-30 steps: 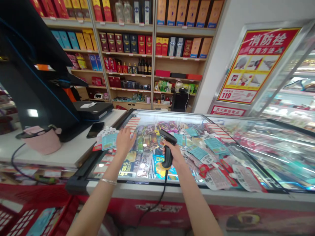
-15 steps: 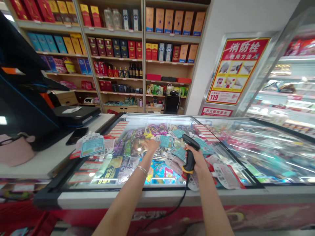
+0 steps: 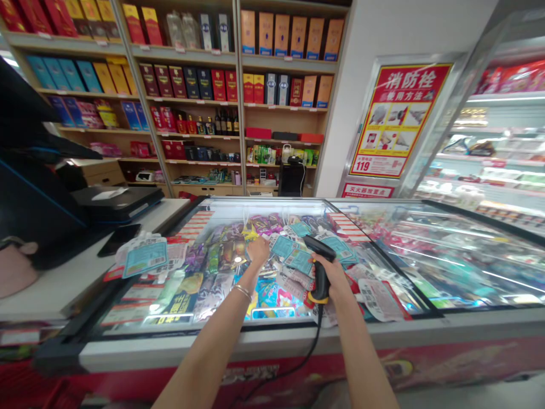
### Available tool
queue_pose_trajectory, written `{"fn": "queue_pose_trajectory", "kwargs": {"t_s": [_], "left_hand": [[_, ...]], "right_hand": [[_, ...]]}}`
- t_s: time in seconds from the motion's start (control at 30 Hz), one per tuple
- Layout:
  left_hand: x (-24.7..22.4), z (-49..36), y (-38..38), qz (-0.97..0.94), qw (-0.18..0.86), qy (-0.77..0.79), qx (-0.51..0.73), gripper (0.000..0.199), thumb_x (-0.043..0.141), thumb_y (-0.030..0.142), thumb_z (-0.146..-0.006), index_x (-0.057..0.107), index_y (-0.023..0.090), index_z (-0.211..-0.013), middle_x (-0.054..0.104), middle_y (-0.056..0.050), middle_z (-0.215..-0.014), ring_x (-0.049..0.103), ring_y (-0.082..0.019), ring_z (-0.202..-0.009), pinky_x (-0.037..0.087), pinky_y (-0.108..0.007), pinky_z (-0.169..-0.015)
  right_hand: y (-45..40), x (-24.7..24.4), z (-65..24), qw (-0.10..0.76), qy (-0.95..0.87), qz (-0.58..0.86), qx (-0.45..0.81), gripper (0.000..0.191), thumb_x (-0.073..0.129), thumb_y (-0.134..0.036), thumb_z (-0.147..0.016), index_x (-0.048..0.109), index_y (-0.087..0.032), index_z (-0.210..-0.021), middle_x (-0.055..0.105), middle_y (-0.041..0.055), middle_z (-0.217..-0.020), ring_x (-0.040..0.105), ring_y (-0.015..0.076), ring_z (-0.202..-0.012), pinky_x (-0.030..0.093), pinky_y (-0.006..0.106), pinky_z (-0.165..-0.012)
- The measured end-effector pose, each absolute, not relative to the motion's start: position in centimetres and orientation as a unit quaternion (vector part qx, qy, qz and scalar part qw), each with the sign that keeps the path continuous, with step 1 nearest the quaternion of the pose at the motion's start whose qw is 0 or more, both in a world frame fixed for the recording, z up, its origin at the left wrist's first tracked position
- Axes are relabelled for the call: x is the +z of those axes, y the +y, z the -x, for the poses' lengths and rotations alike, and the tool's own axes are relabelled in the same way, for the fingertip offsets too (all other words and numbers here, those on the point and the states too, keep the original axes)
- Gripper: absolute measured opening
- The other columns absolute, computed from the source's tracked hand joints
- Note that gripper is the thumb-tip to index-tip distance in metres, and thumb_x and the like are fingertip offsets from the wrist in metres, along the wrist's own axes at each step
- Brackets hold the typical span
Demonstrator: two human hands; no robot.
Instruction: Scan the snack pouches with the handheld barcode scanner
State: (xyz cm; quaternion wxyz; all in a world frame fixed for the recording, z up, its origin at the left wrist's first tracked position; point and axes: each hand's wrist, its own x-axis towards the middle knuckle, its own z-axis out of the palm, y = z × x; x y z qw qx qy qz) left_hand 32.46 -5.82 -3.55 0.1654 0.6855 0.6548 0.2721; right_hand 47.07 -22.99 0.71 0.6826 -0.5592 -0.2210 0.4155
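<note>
head view: my right hand (image 3: 330, 275) is wrapped around the grip of a black handheld scanner (image 3: 321, 271), its head pointing up and toward my left. its cord (image 3: 320, 325) drops from the handle below that hand, over the front rim of the glass-topped freezer (image 3: 140, 353). my left hand (image 3: 258, 250) is nearly closed, fingers curled in, right at the left edge of the teal-labelled pouches (image 3: 299, 259); i can't tell whether it grips one. those pouches lie on the glass between my hands, partly overlapping. just right of my right hand are red-edged pouches (image 3: 383, 298). well left of my left hand, more pouches (image 3: 147, 257) lie where the freezer meets a counter (image 3: 46, 301), with a dark phone (image 3: 120, 240) just beyond. past both hands stand shelves (image 3: 191, 103) of boxes.
</note>
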Motion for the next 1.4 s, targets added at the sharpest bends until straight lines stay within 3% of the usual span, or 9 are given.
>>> {"fn": "queue_pose_trajectory", "kwargs": {"t_s": [0.17, 0.43, 0.67, 1.0, 1.13, 1.27, 1.4], "left_hand": [[-2.4, -29.5, -4.9, -0.655, 0.177, 0.624, 0.387, 0.029, 0.032, 0.027, -0.093, 0.054, 0.019, -0.108, 0.07, -0.012, -0.091, 0.067, -0.024, -0.085, 0.045, -0.033, -0.072], [-0.8, -23.2, -3.5, -0.572, 0.123, 0.573, 0.574, 0.025, 0.035, 0.036, -0.09, 0.055, 0.021, -0.09, 0.066, -0.006, -0.078, 0.062, -0.021, -0.075, 0.044, -0.031, -0.07], [-0.2, -23.8, -3.9, -0.635, 0.161, 0.513, 0.555, 0.025, 0.038, 0.038, -0.09, 0.057, 0.021, -0.087, 0.059, 0.0, -0.064, 0.057, -0.016, -0.062, 0.039, -0.025, -0.063], [-0.7, -24.1, -3.6, -0.655, 0.158, 0.484, 0.558, 0.022, 0.041, 0.033, -0.09, 0.058, 0.02, -0.086, 0.059, 0.001, -0.066, 0.053, -0.014, -0.062, 0.034, -0.024, -0.062], [-0.8, -24.5, -3.6, -0.656, 0.175, 0.49, 0.546, 0.022, 0.041, 0.033, -0.091, 0.057, 0.019, -0.087, 0.057, 0.001, -0.063, 0.054, -0.014, -0.061, 0.035, -0.024, -0.063], [-0.4, -23.5, -3.9, -0.648, 0.173, 0.522, 0.527, 0.02, 0.041, 0.03, -0.09, 0.057, 0.019, -0.087, 0.061, -0.002, -0.069, 0.057, -0.016, -0.067, 0.038, -0.025, -0.066], [0.7, -18.7, -4.0, -0.637, 0.15, 0.551, 0.518, 0.02, 0.041, 0.025, -0.089, 0.056, 0.018, -0.101, 0.058, 0.0, -0.066, 0.057, -0.016, -0.064, 0.04, -0.026, -0.067]], "right_hand": [[-23.5, 1.2, -46.6, 0.684, -0.263, 0.565, 0.38, 0.02, 0.077, -0.032, -0.061, 0.064, -0.017, -0.064, 0.06, 0.0014, -0.049, 0.05, 0.0121, -0.039, 0.038, 0.023, -0.035], [-23.3, 1.7, -44.5, 0.6, -0.395, 0.596, 0.359, 0.023, 0.077, -0.034, -0.061, 0.065, -0.015, -0.062, 0.056, 0.0014, -0.041, 0.048, 0.0132, -0.034, 0.036, 0.024, -0.036], [-23.5, 2.0, -42.8, 0.518, -0.486, 0.64, 0.295, 0.019, 0.069, -0.033, -0.066, 0.06, -0.019, -0.059, 0.056, 0.0003, -0.041, 0.051, 0.0162, -0.037, 0.041, 0.028, -0.043], [-24.9, 3.1, -42.3, 0.427, -0.52, 0.708, 0.213, 0.017, 0.063, -0.035, -0.069, 0.061, -0.018, -0.066, 0.059, 0.0006, -0.048, 0.058, 0.0195, -0.047, 0.039, 0.028, -0.049], [-24.9, 2.6, -42.2, 0.448, -0.497, 0.708, 0.227, 0.017, 0.066, -0.034, -0.067, 0.061, -0.018, -0.065, 0.058, 0.0, -0.046, 0.055, 0.0177, -0.043, 0.039, 0.028, -0.046], [-24.0, 2.0, -40.9, 0.535, -0.432, 0.649, 0.325, 0.023, 0.07, -0.037, -0.063, 0.062, -0.016, -0.061, 0.055, 0.0004, -0.041, 0.05, 0.0151, -0.038, 0.039, 0.027, -0.042], [-22.2, 1.2, -37.9, 0.594, -0.398, 0.562, 0.414, 0.028, 0.073, -0.04, -0.062, 0.065, -0.014, -0.065, 0.056, 0.0006, -0.044, 0.048, 0.0125, -0.039, 0.039, 0.025, -0.041]]}}
